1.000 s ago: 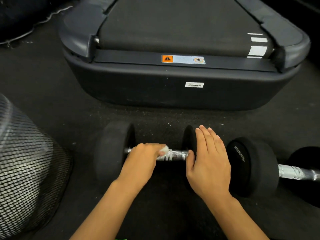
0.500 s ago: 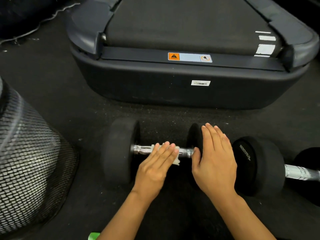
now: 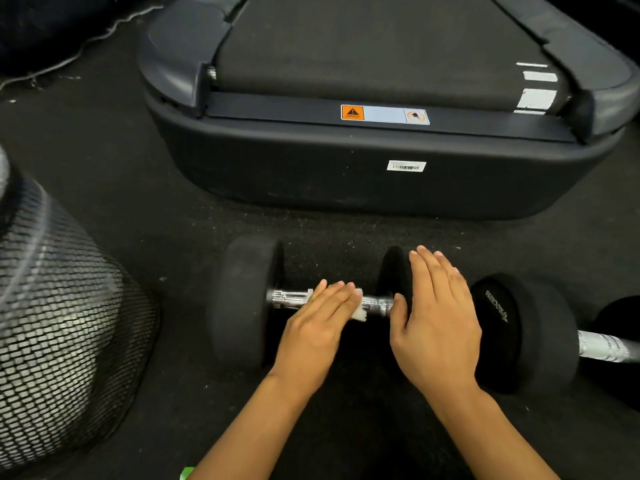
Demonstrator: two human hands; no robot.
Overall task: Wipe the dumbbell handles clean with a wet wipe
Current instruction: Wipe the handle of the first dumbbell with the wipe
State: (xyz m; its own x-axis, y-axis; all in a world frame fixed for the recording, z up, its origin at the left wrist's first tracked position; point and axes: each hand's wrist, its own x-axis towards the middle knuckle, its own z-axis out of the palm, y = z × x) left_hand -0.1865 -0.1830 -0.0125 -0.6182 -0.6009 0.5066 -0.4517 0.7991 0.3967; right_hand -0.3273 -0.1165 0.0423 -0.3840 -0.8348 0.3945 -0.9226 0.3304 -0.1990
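Note:
A black dumbbell (image 3: 242, 299) with a chrome handle (image 3: 289, 298) lies on the dark floor in front of me. My left hand (image 3: 318, 327) lies flat across the middle of the handle, fingers straight, pressing a white wet wipe (image 3: 359, 311) onto the metal. The wipe's edge shows past my fingertips. My right hand (image 3: 436, 320) covers the dumbbell's right weight head, with the thumb on its inner face beside the handle. A second black dumbbell (image 3: 533, 334) lies just to the right, its chrome handle (image 3: 606, 348) running off the frame edge.
The dark rear end of a treadmill (image 3: 346, 174) stands close behind the dumbbells. A black mesh bin (image 3: 59, 341) fills the left side. Something small and green (image 3: 187, 472) peeks in at the bottom edge.
My left hand has gone from curled around the handle near the left head to flat on it, and has slid the wipe towards the middle. My right hand stays on the right head.

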